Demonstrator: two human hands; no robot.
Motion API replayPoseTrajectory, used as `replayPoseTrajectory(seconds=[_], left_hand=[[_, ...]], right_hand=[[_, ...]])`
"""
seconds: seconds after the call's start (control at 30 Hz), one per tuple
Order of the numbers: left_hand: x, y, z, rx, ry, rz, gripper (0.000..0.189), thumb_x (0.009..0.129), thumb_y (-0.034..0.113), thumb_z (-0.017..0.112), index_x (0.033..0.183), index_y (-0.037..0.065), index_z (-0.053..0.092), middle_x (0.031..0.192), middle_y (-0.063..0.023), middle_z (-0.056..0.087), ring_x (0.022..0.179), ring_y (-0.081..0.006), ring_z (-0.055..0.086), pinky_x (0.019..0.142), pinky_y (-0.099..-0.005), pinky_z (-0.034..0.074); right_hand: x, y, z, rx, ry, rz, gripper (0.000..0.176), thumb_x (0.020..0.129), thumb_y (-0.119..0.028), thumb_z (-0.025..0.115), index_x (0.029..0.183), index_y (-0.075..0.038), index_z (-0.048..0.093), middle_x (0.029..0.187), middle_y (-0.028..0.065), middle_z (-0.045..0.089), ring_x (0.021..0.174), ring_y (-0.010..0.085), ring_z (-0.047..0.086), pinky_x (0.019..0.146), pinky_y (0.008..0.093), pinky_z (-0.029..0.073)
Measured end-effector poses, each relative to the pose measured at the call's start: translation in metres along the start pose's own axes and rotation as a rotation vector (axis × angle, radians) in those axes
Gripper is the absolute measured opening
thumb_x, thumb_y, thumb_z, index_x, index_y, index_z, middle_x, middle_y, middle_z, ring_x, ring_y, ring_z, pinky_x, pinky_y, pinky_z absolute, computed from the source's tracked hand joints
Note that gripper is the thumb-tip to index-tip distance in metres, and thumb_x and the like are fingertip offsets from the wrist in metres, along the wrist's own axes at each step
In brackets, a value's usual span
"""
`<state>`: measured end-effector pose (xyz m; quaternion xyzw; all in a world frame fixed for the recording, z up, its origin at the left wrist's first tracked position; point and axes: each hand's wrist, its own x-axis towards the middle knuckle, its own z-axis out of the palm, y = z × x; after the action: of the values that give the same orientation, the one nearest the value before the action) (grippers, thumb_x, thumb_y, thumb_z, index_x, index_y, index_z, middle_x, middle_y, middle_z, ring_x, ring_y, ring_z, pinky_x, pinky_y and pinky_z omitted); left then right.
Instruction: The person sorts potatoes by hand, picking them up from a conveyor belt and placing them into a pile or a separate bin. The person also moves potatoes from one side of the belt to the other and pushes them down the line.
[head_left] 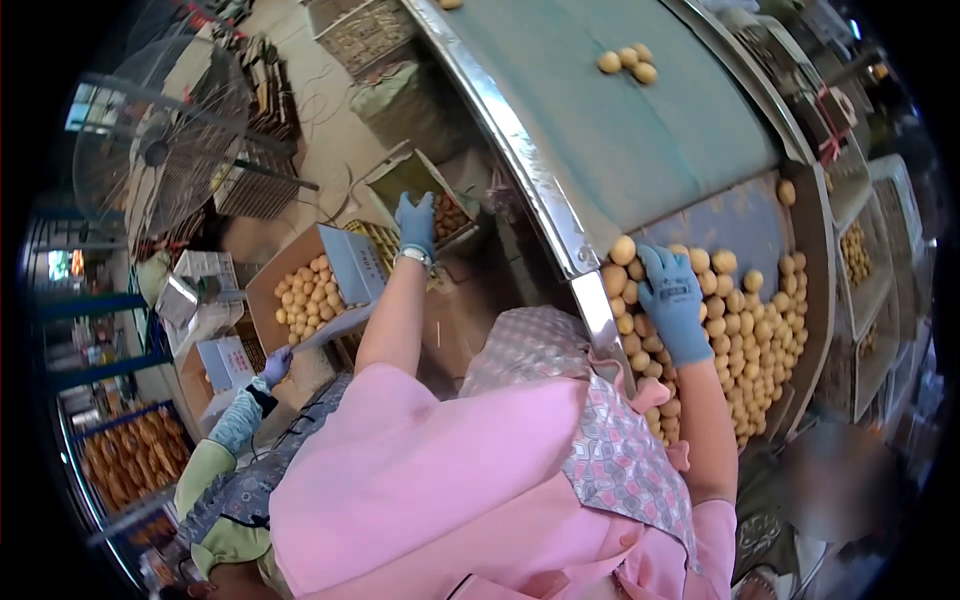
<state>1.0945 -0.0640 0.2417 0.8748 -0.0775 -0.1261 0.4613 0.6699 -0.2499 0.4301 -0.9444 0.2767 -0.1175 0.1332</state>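
Observation:
My left hand (pixel 415 226), in a light blue glove, is stretched out over an open-topped crate (pixel 385 190). Its fingers are apart, and nothing shows in them. Small brown round items (pixel 450 216) lie in the crate beside it. On the right, my right hand (pixel 672 298) wears the same kind of glove and reaches into a pile of round yellow-tan fruits (pixel 740 340) at the conveyor's end. The fingers curl over a round fruit (pixel 636 269) at the pile's upper left edge; the glove partly hides the grip.
A green conveyor belt (pixel 620 130) with a metal rail (pixel 520 150) runs away from me, carrying a few loose fruits (pixel 628 62). Fruit-filled cartons (pixel 265 310) stand left, near another person's gloved hand (pixel 276 366). A large fan (pixel 158 150) stands beyond. Crates (pixel 880 290) line the right side.

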Motion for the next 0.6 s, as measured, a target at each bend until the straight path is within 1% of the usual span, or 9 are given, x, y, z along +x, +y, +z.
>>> replayPoseTrajectory(seconds=[0.03, 0.1, 0.17, 0.27, 0.33, 0.4, 0.43, 0.5, 0.6], left_hand=[[0.013, -0.021, 0.008, 0.067, 0.133, 0.145, 0.067, 0.100, 0.032, 0.070, 0.150, -0.006, 0.049, 0.148, -0.0292, 0.054, 0.133, -0.0407, 0.054, 0.111, -0.0482, 0.046], [-0.015, 0.041, -0.012, -0.126, 0.151, 0.468, 0.059, 0.101, 0.029, 0.069, 0.147, -0.005, 0.053, 0.139, -0.0229, 0.061, 0.122, -0.0321, 0.063, 0.103, -0.0433, 0.052], [-0.080, 0.133, -0.032, -0.732, -0.166, 0.302, 0.044, 0.104, 0.020, 0.068, 0.142, 0.000, 0.058, 0.116, -0.0065, 0.068, 0.089, -0.0106, 0.065, 0.079, -0.0271, 0.055], [-0.165, 0.202, -0.043, -0.781, -0.774, 0.408, 0.064, 0.103, 0.020, 0.070, 0.159, 0.005, 0.044, 0.131, -0.0095, 0.064, 0.102, -0.0127, 0.065, 0.087, -0.0289, 0.056], [-0.218, 0.248, -0.054, -0.679, -0.991, 0.408, 0.071, 0.100, 0.018, 0.072, 0.162, 0.006, 0.039, 0.133, -0.0108, 0.063, 0.111, -0.0174, 0.062, 0.097, -0.0335, 0.054], [-0.235, 0.236, -0.023, -0.632, -0.894, 0.776, 0.068, 0.099, 0.015, 0.071, 0.160, 0.005, 0.043, 0.136, -0.0137, 0.062, 0.120, -0.0218, 0.059, 0.106, -0.0368, 0.049], [-0.234, 0.241, -0.028, -0.544, -0.840, 0.727, 0.053, 0.100, 0.012, 0.068, 0.150, 0.004, 0.053, 0.127, -0.0127, 0.063, 0.114, -0.0218, 0.059, 0.103, -0.0373, 0.048], [-0.201, 0.224, -0.030, -0.434, -0.359, 0.884, 0.039, 0.101, 0.011, 0.066, 0.138, 0.003, 0.060, 0.114, -0.0106, 0.062, 0.104, -0.0198, 0.059, 0.097, -0.0384, 0.050], [-0.121, 0.172, -0.032, -0.326, -0.122, 0.540, 0.033, 0.101, 0.015, 0.064, 0.132, 0.002, 0.062, 0.113, -0.0176, 0.064, 0.101, -0.0352, 0.061, 0.096, -0.0452, 0.050]], right_hand=[[-0.001, 0.001, -0.005, 0.016, -0.031, 0.016, 0.047, 0.083, -0.010, 0.070, 0.130, -0.011, 0.063, 0.121, 0.0095, 0.066, 0.110, 0.0341, 0.061, 0.095, 0.0440, 0.051], [-0.002, 0.006, -0.013, 0.035, -0.032, 0.079, 0.050, 0.082, -0.012, 0.073, 0.130, -0.010, 0.063, 0.121, 0.0115, 0.066, 0.111, 0.0347, 0.061, 0.096, 0.0441, 0.051], [-0.001, -0.002, -0.022, 0.136, 0.086, 0.191, 0.049, 0.081, -0.010, 0.077, 0.128, -0.007, 0.065, 0.118, 0.0123, 0.066, 0.105, 0.0341, 0.063, 0.093, 0.0439, 0.053], [0.011, -0.041, -0.049, 0.304, 0.205, 0.387, 0.048, 0.079, -0.008, 0.078, 0.126, -0.006, 0.066, 0.118, 0.0133, 0.067, 0.104, 0.0345, 0.064, 0.093, 0.0445, 0.053], [0.019, -0.060, -0.058, 0.240, 0.225, 0.090, 0.057, 0.079, -0.009, 0.082, 0.133, -0.006, 0.065, 0.122, 0.0136, 0.068, 0.106, 0.0323, 0.065, 0.091, 0.0422, 0.054], [0.024, -0.078, -0.064, 0.104, 0.235, -0.141, 0.062, 0.079, -0.011, 0.085, 0.137, -0.006, 0.065, 0.126, 0.0138, 0.068, 0.108, 0.0309, 0.066, 0.090, 0.0405, 0.055], [0.022, -0.086, -0.074, 0.096, 0.238, -0.170, 0.067, 0.080, -0.013, 0.087, 0.142, -0.004, 0.062, 0.129, 0.0152, 0.068, 0.107, 0.0308, 0.067, 0.090, 0.0403, 0.055], [0.001, -0.076, -0.081, 0.089, 0.305, -0.036, 0.068, 0.081, -0.013, 0.087, 0.143, -0.002, 0.061, 0.128, 0.0154, 0.069, 0.107, 0.0308, 0.068, 0.091, 0.0404, 0.055], [-0.054, -0.041, -0.081, 0.103, 0.433, 0.277, 0.066, 0.087, -0.006, 0.082, 0.148, -0.001, 0.057, 0.125, 0.0131, 0.069, 0.104, 0.0259, 0.067, 0.090, 0.0374, 0.056]])
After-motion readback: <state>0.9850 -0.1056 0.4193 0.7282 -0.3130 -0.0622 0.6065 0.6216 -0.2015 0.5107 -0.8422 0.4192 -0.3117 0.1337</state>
